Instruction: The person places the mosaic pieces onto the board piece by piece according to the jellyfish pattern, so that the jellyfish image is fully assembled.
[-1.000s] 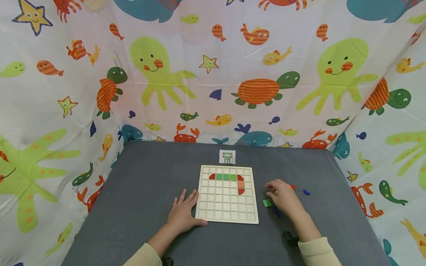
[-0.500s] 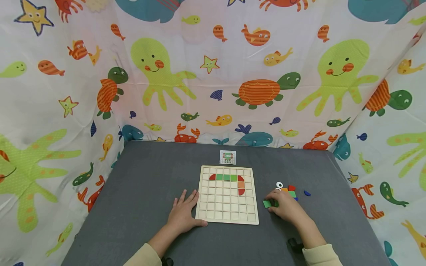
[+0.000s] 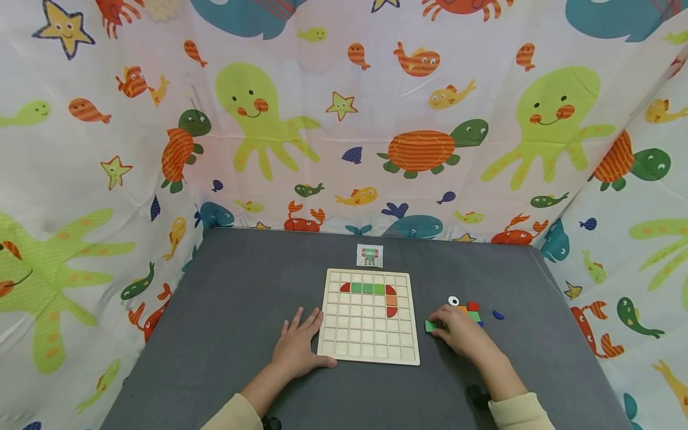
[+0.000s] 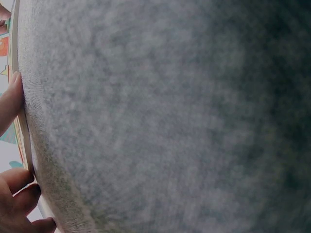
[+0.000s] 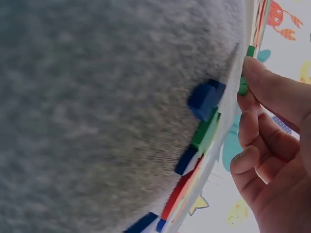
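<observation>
A pale wooden grid board (image 3: 352, 329) lies on the table with colored tiles in its upper cells: green squares (image 3: 368, 289), red rounded pieces (image 3: 392, 312) and an orange square (image 3: 391, 300). My left hand (image 3: 293, 343) rests at the board's left edge, fingers spread and thumb at the lower corner; in the left wrist view, fingertips (image 4: 17, 82) touch the rim. Right of the board, my right hand (image 3: 458, 332) pinches a small green tile (image 5: 243, 86) between thumb and finger. Another green tile (image 3: 430, 326) shows just beyond its fingertips.
Loose pieces lie behind and beside the right hand: a white ring-like piece (image 3: 454, 301), a red tile (image 3: 473, 306), a green tile (image 3: 473, 316) and a blue curved piece (image 3: 498, 315). A small picture card (image 3: 369, 255) lies behind the board. A patterned curtain surrounds the grey table (image 3: 258, 280).
My right hand has moved down and toward me from above the loose pieces, uncovering the white, red and orange ones, and now pinches a green tile. The left hand stays at the board.
</observation>
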A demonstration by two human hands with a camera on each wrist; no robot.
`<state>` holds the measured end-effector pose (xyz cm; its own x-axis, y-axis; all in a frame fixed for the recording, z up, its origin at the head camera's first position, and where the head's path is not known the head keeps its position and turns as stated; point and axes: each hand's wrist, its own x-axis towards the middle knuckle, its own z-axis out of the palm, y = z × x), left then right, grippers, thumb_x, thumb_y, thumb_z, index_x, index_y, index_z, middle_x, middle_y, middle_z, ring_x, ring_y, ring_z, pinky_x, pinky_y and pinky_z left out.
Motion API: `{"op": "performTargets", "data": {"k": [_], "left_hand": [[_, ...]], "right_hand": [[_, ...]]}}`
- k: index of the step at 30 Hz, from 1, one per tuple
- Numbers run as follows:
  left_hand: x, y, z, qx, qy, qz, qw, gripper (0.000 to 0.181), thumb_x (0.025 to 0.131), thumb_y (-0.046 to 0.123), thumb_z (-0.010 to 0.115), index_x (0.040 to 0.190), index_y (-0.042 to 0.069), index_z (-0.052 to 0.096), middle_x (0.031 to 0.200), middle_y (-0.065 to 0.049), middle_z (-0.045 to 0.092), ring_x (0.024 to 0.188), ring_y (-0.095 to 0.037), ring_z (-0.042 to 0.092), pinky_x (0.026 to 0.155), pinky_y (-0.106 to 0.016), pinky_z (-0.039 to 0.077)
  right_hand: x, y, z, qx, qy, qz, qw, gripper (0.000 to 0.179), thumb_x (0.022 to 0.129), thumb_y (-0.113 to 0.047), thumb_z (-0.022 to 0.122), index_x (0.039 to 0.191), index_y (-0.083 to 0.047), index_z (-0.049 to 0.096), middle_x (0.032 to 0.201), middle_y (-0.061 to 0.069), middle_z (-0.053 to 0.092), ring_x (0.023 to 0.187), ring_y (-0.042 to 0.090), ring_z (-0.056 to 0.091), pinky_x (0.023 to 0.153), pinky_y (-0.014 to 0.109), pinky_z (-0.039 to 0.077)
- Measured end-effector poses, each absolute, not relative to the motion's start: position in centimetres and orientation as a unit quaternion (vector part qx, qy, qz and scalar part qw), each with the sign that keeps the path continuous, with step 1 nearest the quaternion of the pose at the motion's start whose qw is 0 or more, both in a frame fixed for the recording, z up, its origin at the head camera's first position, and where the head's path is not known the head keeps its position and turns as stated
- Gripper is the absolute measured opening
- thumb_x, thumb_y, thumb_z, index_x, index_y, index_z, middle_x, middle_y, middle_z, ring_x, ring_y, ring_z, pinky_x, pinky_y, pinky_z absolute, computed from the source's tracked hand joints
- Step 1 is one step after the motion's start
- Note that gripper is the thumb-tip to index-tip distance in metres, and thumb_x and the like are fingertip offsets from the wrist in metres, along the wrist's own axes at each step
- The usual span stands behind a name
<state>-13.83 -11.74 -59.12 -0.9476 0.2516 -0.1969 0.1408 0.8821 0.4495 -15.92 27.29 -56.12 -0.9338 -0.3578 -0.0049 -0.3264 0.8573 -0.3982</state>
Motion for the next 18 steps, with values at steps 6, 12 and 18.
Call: {"op": "performTargets", "data": {"k": [6,12,18], "left_hand": [[-13.8,-11.8,-59.2,0.102,0.963,0.217,0.123,0.12,0.063,0.068,0.085,0.16,0.018,0.033,0.166,0.0,0.029,0.156,-0.036,0.012,0.121,-0.065,0.015],[-13.7,-11.7,-59.2,0.103,0.962,0.222,0.121,0.12,0.063,0.067,0.085,0.159,0.017,0.035,0.166,-0.001,0.031,0.156,-0.037,0.013,0.12,-0.066,0.015],[-13.8,-11.8,-59.2,0.101,0.962,0.224,0.122,0.12,0.063,0.067,0.086,0.159,0.017,0.035,0.166,0.0,0.03,0.157,-0.036,0.012,0.121,-0.066,0.014]], "right_hand": [[-16.5,26.8,-55.6,-0.189,0.961,-0.203,0.001,0.022,0.084,-0.009,0.082,0.105,-0.006,0.076,0.099,0.003,0.068,0.088,0.017,0.064,0.077,0.038,0.057],[-17.1,25.7,-54.7,-0.196,0.959,-0.205,-0.026,0.024,0.085,-0.01,0.082,0.108,-0.006,0.075,0.103,0.004,0.068,0.095,0.021,0.065,0.082,0.041,0.058],[-18.0,24.1,-53.7,-0.193,0.96,-0.203,-0.032,0.025,0.087,-0.013,0.08,0.111,-0.007,0.075,0.107,0.006,0.068,0.101,0.025,0.064,0.086,0.046,0.058]]}}
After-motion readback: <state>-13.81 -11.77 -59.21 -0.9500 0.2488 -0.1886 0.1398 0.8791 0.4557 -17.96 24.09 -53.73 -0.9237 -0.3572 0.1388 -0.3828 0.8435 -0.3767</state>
